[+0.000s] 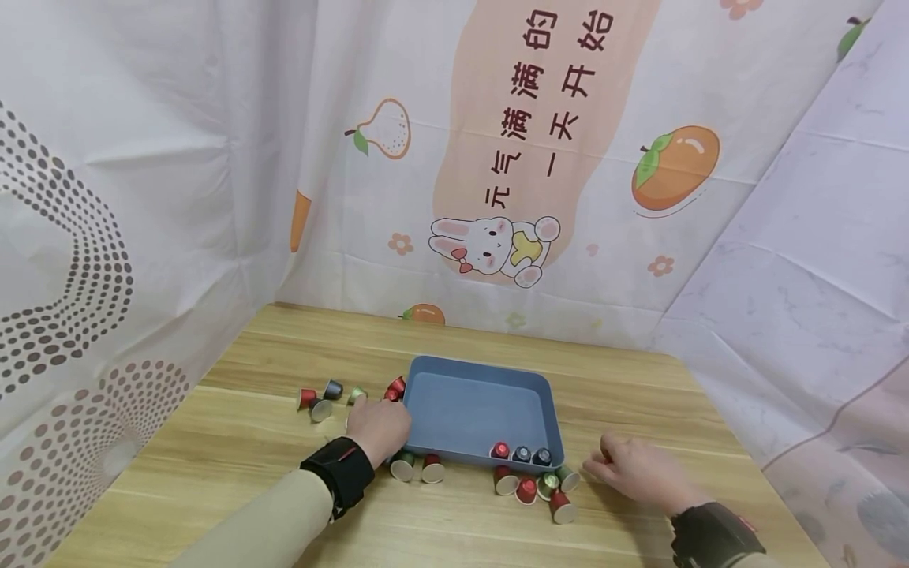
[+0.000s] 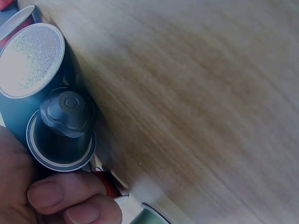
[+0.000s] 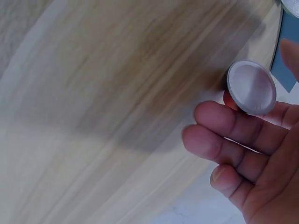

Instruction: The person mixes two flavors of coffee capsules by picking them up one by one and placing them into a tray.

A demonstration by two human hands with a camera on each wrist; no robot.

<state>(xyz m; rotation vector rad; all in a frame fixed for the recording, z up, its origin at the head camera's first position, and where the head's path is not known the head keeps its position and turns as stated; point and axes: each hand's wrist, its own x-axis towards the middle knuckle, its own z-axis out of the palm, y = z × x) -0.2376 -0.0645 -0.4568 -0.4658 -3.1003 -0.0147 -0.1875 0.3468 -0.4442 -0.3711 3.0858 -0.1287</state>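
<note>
At the left end of the blue tray (image 1: 474,418), my left hand (image 1: 379,430) is low among coffee capsules, its fingers bent. In the left wrist view, a dark capsule (image 2: 67,112) stands dome up right by the fingers (image 2: 65,191). A green capsule with a silver lid (image 2: 32,60) lies beyond it; a red capsule (image 2: 110,184) shows partly behind the fingers. I cannot tell whether this hand grips one. My right hand (image 1: 642,473), right of the tray, holds a silver-lidded capsule (image 3: 252,88) at the bent index finger; the other fingers (image 3: 210,140) are loosely bent.
Inside the tray's near right corner stand a red capsule (image 1: 500,450) and two dark ones (image 1: 532,455). Several capsules, among them a green one (image 1: 548,485), lie in front of that corner. More, including a red one (image 1: 307,397), lie to the left. Printed curtains (image 1: 398,237) surround the table (image 1: 440,536).
</note>
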